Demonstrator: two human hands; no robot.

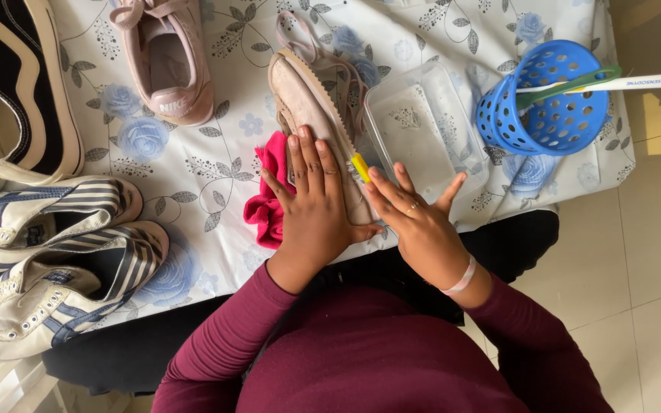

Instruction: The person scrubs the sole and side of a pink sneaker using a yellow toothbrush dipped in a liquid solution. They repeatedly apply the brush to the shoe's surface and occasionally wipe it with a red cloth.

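We see left hand point(317, 210) flat, grip released, pinning pink shoe point(311, 115); right hand point(411, 214) grasps yellow brush point(359, 167). Clear tub point(422, 130), blue basket point(548, 99), red cloth point(269, 203) crowd bench point(216, 168).

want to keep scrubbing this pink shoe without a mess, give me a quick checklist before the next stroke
1. Left hand pressed flat on the pink shoe, which lies on its side: ok.
2. Right hand grips the yellow-handled brush, bristles against the shoe's side: ok.
3. Red cloth tucked under the shoe: ok.
4. Clear tray beside the shoe, within reach: ok; water inside: cannot tell.
5. Shoe's laces trail loose behind it, away from the brush: ok.
6. Blue basket tipped on its side near the table edge: not ok.
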